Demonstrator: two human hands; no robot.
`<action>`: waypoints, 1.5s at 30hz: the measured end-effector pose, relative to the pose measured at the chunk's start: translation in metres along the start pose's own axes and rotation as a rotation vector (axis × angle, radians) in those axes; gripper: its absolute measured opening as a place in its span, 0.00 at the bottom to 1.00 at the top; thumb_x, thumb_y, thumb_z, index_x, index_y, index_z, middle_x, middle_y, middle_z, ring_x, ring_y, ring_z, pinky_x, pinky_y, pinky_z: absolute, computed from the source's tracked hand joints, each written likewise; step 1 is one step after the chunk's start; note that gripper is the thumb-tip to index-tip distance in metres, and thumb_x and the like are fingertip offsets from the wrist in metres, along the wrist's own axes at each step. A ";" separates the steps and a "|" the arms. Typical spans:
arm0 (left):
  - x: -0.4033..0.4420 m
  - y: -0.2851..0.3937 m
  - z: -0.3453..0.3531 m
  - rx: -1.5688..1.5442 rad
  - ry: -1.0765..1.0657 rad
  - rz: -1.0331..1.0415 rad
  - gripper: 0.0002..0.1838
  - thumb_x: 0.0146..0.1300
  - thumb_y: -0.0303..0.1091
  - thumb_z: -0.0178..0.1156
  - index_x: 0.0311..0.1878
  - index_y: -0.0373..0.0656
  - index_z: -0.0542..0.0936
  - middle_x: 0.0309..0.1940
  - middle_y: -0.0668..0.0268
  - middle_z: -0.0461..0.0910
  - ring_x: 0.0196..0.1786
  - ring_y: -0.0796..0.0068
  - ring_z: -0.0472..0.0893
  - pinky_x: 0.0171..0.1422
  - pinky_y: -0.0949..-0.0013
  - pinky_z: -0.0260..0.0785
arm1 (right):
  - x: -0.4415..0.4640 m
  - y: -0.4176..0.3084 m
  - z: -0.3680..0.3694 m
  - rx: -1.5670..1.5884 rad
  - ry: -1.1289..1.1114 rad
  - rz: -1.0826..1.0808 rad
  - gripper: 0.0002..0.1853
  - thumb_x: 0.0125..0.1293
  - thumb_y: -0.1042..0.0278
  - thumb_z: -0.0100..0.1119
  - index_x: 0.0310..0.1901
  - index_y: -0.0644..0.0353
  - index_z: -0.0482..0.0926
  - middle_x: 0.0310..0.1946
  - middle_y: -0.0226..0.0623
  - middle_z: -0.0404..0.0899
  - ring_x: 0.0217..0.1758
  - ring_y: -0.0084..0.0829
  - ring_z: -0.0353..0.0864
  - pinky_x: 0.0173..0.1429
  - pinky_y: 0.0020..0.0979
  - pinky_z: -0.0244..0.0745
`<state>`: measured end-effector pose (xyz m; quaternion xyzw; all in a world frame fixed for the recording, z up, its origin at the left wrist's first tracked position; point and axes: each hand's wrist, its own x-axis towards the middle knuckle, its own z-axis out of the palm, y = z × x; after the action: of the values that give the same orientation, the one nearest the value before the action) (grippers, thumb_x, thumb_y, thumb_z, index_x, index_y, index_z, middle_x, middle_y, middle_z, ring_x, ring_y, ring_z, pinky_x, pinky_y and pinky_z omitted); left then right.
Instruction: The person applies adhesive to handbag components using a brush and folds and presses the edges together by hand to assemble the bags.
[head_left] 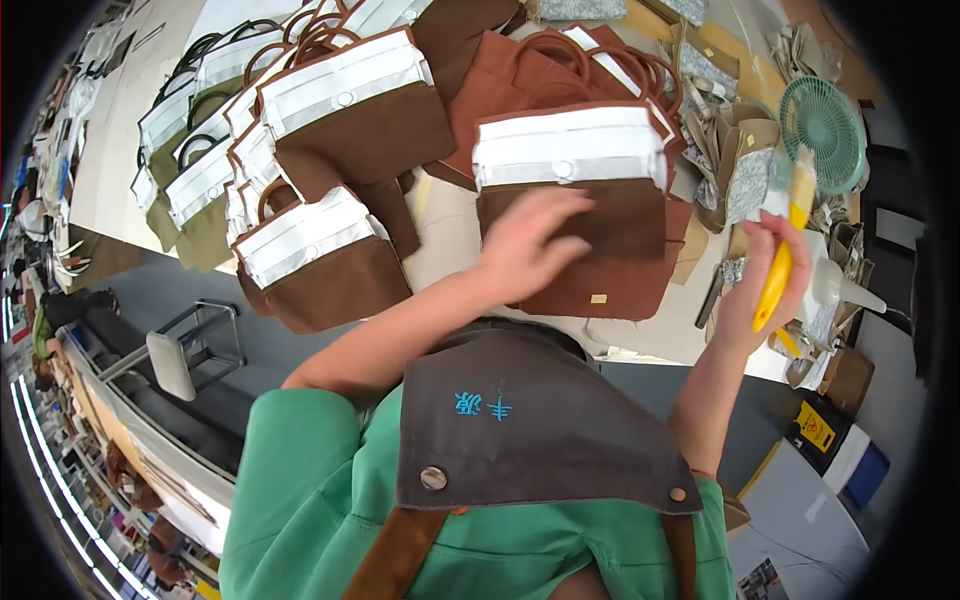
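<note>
My right hand [775, 270] is closed round a yellow-handled brush [783, 262], its pale bristles pointing up, at the right of the table. My left hand [535, 243] has its fingers spread, slightly blurred, over the dark brown lower part of a bag piece [620, 215] with a white band on top. Whether it touches the piece cannot be made out. Beneath that piece lies a reddish-brown panel [600, 296] with a small gold-coloured label. To the left, another brown bag piece [325, 275] with a white band and handle lies near the table edge.
Stacks of brown and green bag pieces [215, 175] cover the table's left. Reddish-brown ones [500, 85] lie at the back. At the right stand a green fan [822, 133] and a white bottle [828, 284]. A chair [170, 366] is on the floor left.
</note>
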<state>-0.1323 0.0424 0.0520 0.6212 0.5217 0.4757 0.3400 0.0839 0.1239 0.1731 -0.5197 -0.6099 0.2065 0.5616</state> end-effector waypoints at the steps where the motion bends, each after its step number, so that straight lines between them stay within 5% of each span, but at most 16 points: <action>1: -0.016 -0.023 -0.004 -0.028 0.146 -0.124 0.24 0.63 0.37 0.62 0.60 0.37 0.71 0.56 0.52 0.73 0.55 0.58 0.75 0.59 0.61 0.69 | -0.013 0.001 0.003 0.042 -0.105 -0.065 0.14 0.62 0.77 0.62 0.49 0.65 0.75 0.41 0.42 0.81 0.45 0.29 0.80 0.56 0.34 0.74; 3: -0.038 -0.053 -0.013 -0.065 0.491 -0.549 0.21 0.63 0.35 0.63 0.55 0.35 0.72 0.44 0.58 0.77 0.45 0.70 0.76 0.49 0.67 0.71 | -0.035 0.003 0.017 0.068 -0.320 -0.223 0.18 0.59 0.81 0.65 0.51 0.65 0.73 0.44 0.45 0.80 0.48 0.33 0.80 0.57 0.35 0.74; 4: -0.045 -0.066 -0.018 -0.060 0.503 -0.556 0.21 0.63 0.35 0.63 0.55 0.35 0.72 0.44 0.58 0.77 0.45 0.70 0.76 0.49 0.67 0.71 | -0.044 0.003 0.023 0.047 -0.423 -0.316 0.20 0.56 0.82 0.66 0.51 0.65 0.73 0.45 0.45 0.80 0.49 0.35 0.80 0.57 0.35 0.74; 10: -0.049 -0.070 -0.029 -0.093 0.348 -0.760 0.21 0.64 0.40 0.63 0.52 0.34 0.72 0.32 0.66 0.76 0.33 0.75 0.76 0.39 0.71 0.70 | -0.068 -0.006 0.060 0.169 -0.616 -0.302 0.23 0.52 0.83 0.70 0.51 0.65 0.74 0.48 0.48 0.78 0.50 0.39 0.79 0.56 0.34 0.74; 12: -0.042 -0.055 -0.035 -0.569 0.338 -1.046 0.16 0.66 0.41 0.62 0.46 0.38 0.75 0.29 0.70 0.75 0.30 0.79 0.74 0.36 0.73 0.68 | -0.075 -0.005 0.067 0.152 -0.669 -0.301 0.24 0.52 0.81 0.70 0.52 0.62 0.74 0.50 0.48 0.78 0.51 0.41 0.79 0.56 0.34 0.74; 15: -0.044 -0.070 -0.036 -0.775 0.264 -1.072 0.11 0.67 0.39 0.61 0.40 0.41 0.77 0.28 0.71 0.76 0.30 0.82 0.75 0.35 0.74 0.67 | -0.087 -0.001 0.079 0.091 -0.779 -0.267 0.28 0.50 0.74 0.74 0.54 0.59 0.73 0.51 0.47 0.77 0.51 0.45 0.78 0.56 0.36 0.74; 19: -0.022 -0.005 -0.047 -0.639 0.331 -0.741 0.09 0.65 0.35 0.63 0.32 0.42 0.78 0.20 0.72 0.76 0.22 0.86 0.74 0.26 0.79 0.62 | -0.092 -0.009 0.096 0.029 -0.875 -0.341 0.37 0.43 0.63 0.79 0.57 0.55 0.71 0.55 0.43 0.75 0.56 0.47 0.75 0.58 0.40 0.71; 21: -0.008 0.030 -0.055 -0.582 0.348 -0.691 0.08 0.64 0.32 0.63 0.31 0.39 0.80 0.17 0.74 0.75 0.19 0.87 0.71 0.23 0.81 0.60 | -0.087 -0.014 0.107 -0.044 -0.863 -0.373 0.35 0.43 0.71 0.76 0.56 0.55 0.72 0.55 0.42 0.75 0.56 0.46 0.75 0.59 0.40 0.70; 24: 0.004 0.057 -0.067 -0.190 0.323 -0.361 0.04 0.64 0.27 0.62 0.36 0.36 0.82 0.24 0.71 0.76 0.29 0.81 0.71 0.36 0.76 0.65 | -0.070 -0.018 0.128 0.110 -0.694 -0.416 0.30 0.42 0.88 0.59 0.52 0.58 0.74 0.50 0.43 0.77 0.49 0.46 0.78 0.52 0.37 0.75; 25: 0.010 0.059 -0.072 -0.195 0.323 -0.334 0.04 0.64 0.27 0.62 0.36 0.36 0.82 0.24 0.71 0.76 0.29 0.81 0.71 0.36 0.76 0.65 | -0.057 -0.025 0.128 0.103 -0.679 -0.439 0.30 0.42 0.88 0.59 0.52 0.58 0.74 0.50 0.43 0.77 0.49 0.46 0.78 0.52 0.37 0.75; 27: 0.019 0.064 -0.087 0.234 0.437 0.108 0.03 0.62 0.25 0.63 0.36 0.36 0.81 0.33 0.67 0.75 0.39 0.74 0.72 0.44 0.73 0.65 | -0.036 -0.044 0.129 0.194 -0.639 -0.392 0.27 0.42 0.90 0.56 0.49 0.60 0.75 0.47 0.44 0.78 0.45 0.44 0.80 0.49 0.33 0.77; 29: 0.027 0.078 -0.105 0.451 0.523 0.184 0.09 0.58 0.25 0.66 0.42 0.37 0.78 0.45 0.61 0.72 0.48 0.66 0.70 0.50 0.69 0.65 | -0.033 -0.058 0.129 0.263 -0.605 -0.373 0.25 0.44 0.91 0.57 0.48 0.61 0.76 0.46 0.42 0.79 0.45 0.40 0.81 0.49 0.31 0.77; 32: 0.038 0.089 -0.112 0.345 0.622 0.213 0.32 0.47 0.35 0.75 0.54 0.40 0.71 0.42 0.61 0.74 0.50 0.59 0.72 0.51 0.63 0.67 | -0.035 -0.070 0.131 0.477 -0.488 -0.296 0.20 0.52 0.87 0.63 0.48 0.61 0.76 0.48 0.38 0.80 0.47 0.33 0.81 0.50 0.31 0.76; 36: 0.029 0.068 -0.106 0.428 0.533 -0.095 0.35 0.45 0.42 0.77 0.53 0.39 0.71 0.40 0.59 0.77 0.43 0.62 0.78 0.50 0.62 0.70 | -0.053 -0.045 0.126 0.383 -0.534 -0.103 0.22 0.54 0.84 0.66 0.51 0.60 0.74 0.49 0.35 0.79 0.49 0.26 0.77 0.54 0.27 0.72; 39: 0.016 0.051 -0.095 0.270 0.455 -0.255 0.33 0.47 0.42 0.77 0.52 0.38 0.72 0.37 0.59 0.79 0.41 0.61 0.80 0.48 0.63 0.72 | -0.064 -0.035 0.120 0.370 -0.541 -0.021 0.21 0.56 0.83 0.66 0.51 0.60 0.74 0.49 0.34 0.79 0.48 0.25 0.76 0.53 0.26 0.71; 45: 0.024 0.042 -0.080 -0.191 0.214 -0.368 0.16 0.61 0.36 0.66 0.47 0.36 0.78 0.37 0.63 0.83 0.38 0.81 0.79 0.45 0.73 0.72 | -0.061 -0.019 0.109 0.345 -0.520 -0.039 0.21 0.58 0.78 0.67 0.53 0.59 0.74 0.44 0.33 0.78 0.44 0.24 0.75 0.51 0.25 0.70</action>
<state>-0.1942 0.0505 0.1217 0.4266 0.6119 0.5162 0.4208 -0.0323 0.1000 0.1298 -0.3347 -0.6988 0.4220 0.4706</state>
